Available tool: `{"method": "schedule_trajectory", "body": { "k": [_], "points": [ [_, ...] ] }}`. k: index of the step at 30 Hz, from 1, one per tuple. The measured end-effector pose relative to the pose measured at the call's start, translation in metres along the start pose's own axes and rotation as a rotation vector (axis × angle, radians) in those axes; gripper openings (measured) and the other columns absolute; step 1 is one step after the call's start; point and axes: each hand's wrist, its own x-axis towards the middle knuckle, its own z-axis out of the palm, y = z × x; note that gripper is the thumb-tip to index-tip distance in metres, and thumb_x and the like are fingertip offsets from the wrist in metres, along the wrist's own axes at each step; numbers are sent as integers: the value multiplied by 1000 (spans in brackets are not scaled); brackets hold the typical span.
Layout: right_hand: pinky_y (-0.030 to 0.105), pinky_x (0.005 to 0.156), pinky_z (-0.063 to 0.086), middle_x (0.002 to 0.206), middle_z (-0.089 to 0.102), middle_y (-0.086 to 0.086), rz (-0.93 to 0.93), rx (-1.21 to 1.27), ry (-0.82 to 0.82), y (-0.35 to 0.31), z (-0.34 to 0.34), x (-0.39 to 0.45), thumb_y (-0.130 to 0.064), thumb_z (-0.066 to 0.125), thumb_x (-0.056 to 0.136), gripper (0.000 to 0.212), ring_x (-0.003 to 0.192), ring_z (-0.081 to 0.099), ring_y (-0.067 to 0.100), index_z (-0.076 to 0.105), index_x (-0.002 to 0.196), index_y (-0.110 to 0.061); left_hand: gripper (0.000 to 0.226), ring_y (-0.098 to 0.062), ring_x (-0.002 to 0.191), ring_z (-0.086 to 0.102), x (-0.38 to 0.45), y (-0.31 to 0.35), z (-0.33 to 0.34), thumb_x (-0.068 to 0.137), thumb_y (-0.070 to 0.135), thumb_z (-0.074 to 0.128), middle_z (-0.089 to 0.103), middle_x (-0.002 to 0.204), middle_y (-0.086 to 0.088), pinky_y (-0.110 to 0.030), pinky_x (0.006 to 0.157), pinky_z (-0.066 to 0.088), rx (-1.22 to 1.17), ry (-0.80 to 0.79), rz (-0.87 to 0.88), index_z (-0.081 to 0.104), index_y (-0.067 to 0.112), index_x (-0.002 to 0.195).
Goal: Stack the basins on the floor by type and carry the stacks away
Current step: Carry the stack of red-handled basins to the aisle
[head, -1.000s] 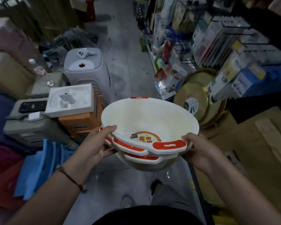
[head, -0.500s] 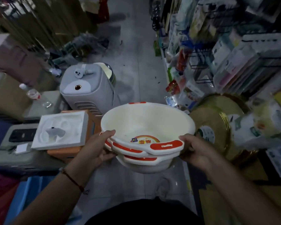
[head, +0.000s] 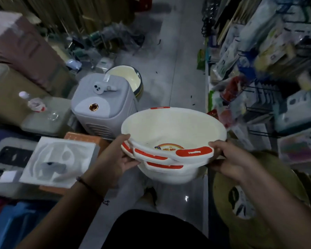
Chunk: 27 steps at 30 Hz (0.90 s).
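Our left hand (head: 113, 159) grips the left rim of the stack of white basins (head: 172, 141), thumb hooked over the top edge and fingers curled beneath. Our right hand (head: 231, 159) clamps the right rim the same way, thumb lying beside the red handle patch (head: 194, 151). The stack hangs in the air between our hands, above the grey tiled floor (head: 180, 72), nested several deep with red-trimmed rims fanned slightly. A colourful sticker (head: 169, 147) shows inside the top basin. Just to the left stands a grey appliance (head: 101, 105), with a cream basin with a dark rim (head: 127, 78) on the floor behind it. Gold round trays (head: 258, 203) lie under our right forearm. Packed shelves (head: 276, 69) run along the right.
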Motion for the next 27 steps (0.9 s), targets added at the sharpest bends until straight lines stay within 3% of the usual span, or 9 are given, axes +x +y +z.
{"method": "schedule_trajectory", "body": {
  "k": [4, 6, 11, 15, 18, 22, 24, 27],
  "points": [
    [39, 50, 58, 107, 65, 15, 7, 24, 81, -53, 31, 38, -4, 61, 90, 41, 93, 64, 32, 51, 129, -13, 39, -28, 92, 71, 48, 66, 41, 91, 30, 66, 75, 102, -13, -38, 56, 60, 46, -20, -52, 63, 11, 125],
    [41, 50, 59, 104, 64, 15, 3, 40, 95, -81, 43, 52, -4, 59, 91, 39, 93, 64, 32, 51, 128, -13, 35, -30, 95, 70, 68, 102, 62, 92, 28, 66, 76, 101, -14, -43, 63, 61, 79, -39, -54, 63, 11, 123],
    [53, 79, 58, 98, 63, 16, 21, 93, 127, -136, 67, 93, -3, 59, 91, 28, 101, 63, 37, 54, 118, -11, 31, -31, 97, 71, 116, 170, 104, 92, 27, 66, 74, 105, -15, -46, 73, 60, 163, -64, -40, 63, 11, 119],
    [53, 78, 56, 100, 61, 16, 15, 110, 123, -181, 81, 143, -2, 59, 91, 20, 95, 62, 35, 55, 107, -15, 39, -33, 97, 72, 160, 209, 132, 90, 28, 69, 73, 110, -16, -47, 75, 61, 174, -73, -43, 61, 11, 124],
    [57, 87, 54, 105, 64, 19, 40, 97, 88, -217, 88, 194, -1, 59, 89, 29, 100, 63, 37, 58, 116, -13, 46, -34, 95, 73, 201, 234, 156, 88, 31, 72, 72, 111, -17, -49, 75, 61, 189, -36, -57, 58, 12, 127],
    [45, 66, 59, 104, 67, 18, 81, 23, 40, -268, 103, 277, -5, 61, 87, 45, 83, 65, 30, 53, 131, -10, 62, -31, 98, 72, 250, 267, 193, 80, 34, 79, 69, 118, -19, -47, 76, 61, 177, 17, -68, 55, 14, 133],
    [43, 60, 59, 107, 66, 19, 102, -28, 14, -298, 116, 316, -4, 60, 87, 45, 79, 64, 29, 53, 130, -12, 53, -28, 86, 72, 271, 284, 208, 85, 27, 73, 67, 117, -26, -45, 74, 60, 150, 105, -64, 56, 8, 131],
    [42, 53, 58, 103, 65, 17, 94, -101, -55, -349, 140, 362, -3, 59, 87, 40, 77, 62, 29, 55, 124, -17, 38, -27, 76, 73, 305, 310, 227, 87, 21, 69, 74, 94, -19, -40, 66, 60, 61, 185, -107, 59, 7, 121]
  ]
}}
